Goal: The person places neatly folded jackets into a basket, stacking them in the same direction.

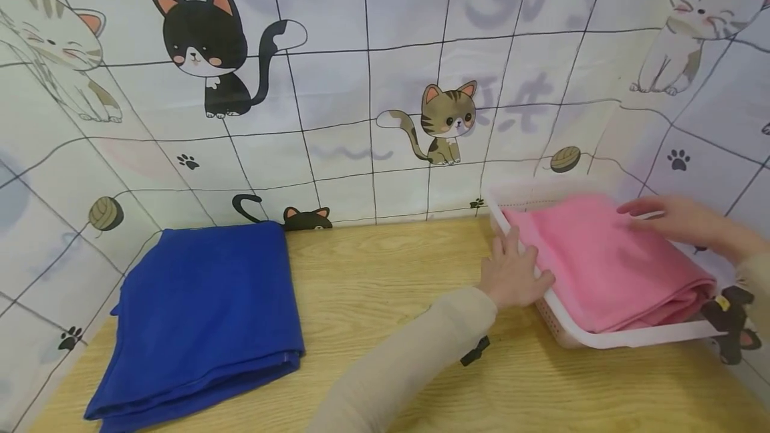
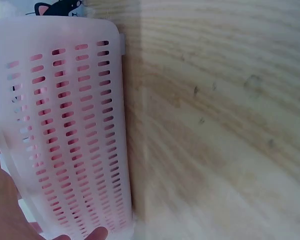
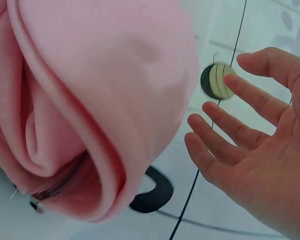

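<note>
Guessing I'm settling the pink cloth (image 1: 601,259) in the basket (image 1: 656,337); right hand (image 1: 676,219) beside it, fingers spread, left hand (image 1: 514,272) against the basket, can't tell if gripping. Next probably needs tucking, lol.

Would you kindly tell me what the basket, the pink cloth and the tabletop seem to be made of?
Basket: probably moulded plastic, smooth, judging by its regular slots and rounded rim.
Pink cloth: soft, matte fabric, given its rounded folds; fibre unclear.
Tabletop: wood or wood-look laminate, with visible grain and a faint sheen.
</note>
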Available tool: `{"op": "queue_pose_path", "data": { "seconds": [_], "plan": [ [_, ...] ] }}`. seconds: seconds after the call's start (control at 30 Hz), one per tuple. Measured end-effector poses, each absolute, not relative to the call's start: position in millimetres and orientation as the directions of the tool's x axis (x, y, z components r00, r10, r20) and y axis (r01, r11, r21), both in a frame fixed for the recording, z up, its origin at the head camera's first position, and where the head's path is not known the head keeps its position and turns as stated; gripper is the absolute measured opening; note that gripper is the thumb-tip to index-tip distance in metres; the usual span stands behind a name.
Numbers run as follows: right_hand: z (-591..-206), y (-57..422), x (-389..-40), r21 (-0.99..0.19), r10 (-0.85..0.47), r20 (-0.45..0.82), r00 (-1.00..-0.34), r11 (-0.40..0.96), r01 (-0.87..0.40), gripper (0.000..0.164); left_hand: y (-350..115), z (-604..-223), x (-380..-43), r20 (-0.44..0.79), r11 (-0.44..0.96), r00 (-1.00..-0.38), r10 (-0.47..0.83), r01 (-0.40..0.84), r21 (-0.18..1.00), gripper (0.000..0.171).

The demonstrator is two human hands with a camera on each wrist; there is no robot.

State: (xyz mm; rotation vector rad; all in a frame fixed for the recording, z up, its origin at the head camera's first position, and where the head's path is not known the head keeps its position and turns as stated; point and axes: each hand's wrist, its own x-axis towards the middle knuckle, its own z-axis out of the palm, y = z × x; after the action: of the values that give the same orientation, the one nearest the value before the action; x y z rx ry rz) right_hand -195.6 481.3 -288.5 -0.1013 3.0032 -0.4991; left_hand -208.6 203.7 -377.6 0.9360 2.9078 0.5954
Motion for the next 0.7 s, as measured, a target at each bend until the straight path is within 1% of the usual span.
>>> {"op": "queue_pose_path", "data": {
  "seconds": [0.17, 0.37, 0.47, 0.7],
  "plan": [
    [-287.0, 457.1, -197.1, -0.33, -0.169, -0.039, -0.985, 0.933, -0.147, 0.041, 195.3, -377.2, -203.1, 0.106, 0.74, -0.818, 0.565, 0.56, 0.372, 0.046],
    [-288.0, 426.7, -200.0, -0.365, -0.243, 0.002, -0.97, 0.903, -0.227, 0.036, 188.1, -375.9, -199.5, 0.102, 0.756, -0.82, 0.563, 0.562, 0.337, 0.049],
    [-287.6, 414.1, -199.0, -0.36, -0.288, 0.029, -0.957, 0.89, -0.279, 0.033, 184.5, -377.7, -199.8, 0.083, 0.758, -0.816, 0.572, 0.565, 0.326, 0.051],
    [-290.5, 390.9, -197.8, -0.321, -0.34, 0.088, -0.936, 0.88, -0.35, 0.031, 172.6, -381.3, -200.4, 0.091, 0.728, -0.801, 0.592, 0.579, 0.367, 0.053]
  ]
}}
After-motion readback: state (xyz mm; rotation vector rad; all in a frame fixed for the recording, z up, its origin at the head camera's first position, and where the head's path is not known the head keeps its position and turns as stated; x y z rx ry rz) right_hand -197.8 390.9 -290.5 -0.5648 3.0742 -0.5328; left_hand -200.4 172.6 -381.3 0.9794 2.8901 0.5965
